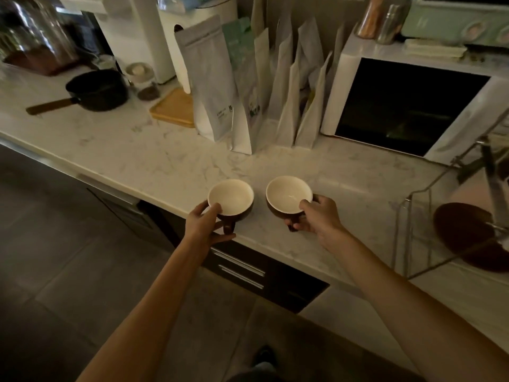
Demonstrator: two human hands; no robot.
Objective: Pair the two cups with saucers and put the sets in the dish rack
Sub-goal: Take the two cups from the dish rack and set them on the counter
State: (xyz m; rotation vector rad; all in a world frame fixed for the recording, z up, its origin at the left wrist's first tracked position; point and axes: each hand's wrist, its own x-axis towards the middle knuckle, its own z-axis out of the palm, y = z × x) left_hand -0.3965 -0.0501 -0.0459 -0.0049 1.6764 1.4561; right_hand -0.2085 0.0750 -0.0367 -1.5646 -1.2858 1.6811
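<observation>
Two brown cups with cream insides sit side by side near the front edge of the marble counter (154, 158). My left hand (205, 224) grips the left cup (230, 198) by its handle, thumb on the rim. My right hand (316, 216) holds the right cup (287, 195) the same way at its handle. A wire dish rack (413, 238) stands at the right, and a brown saucer (465, 235) leans inside it. Whether a second saucer lies under or behind that one I cannot tell.
A white microwave (407, 106) stands behind the rack. Several paper pouches (214, 86) stand upright at the back centre. A black saucepan (96, 91), a wooden tray (175, 108) and jars sit at the back left. Drawers lie below the counter edge.
</observation>
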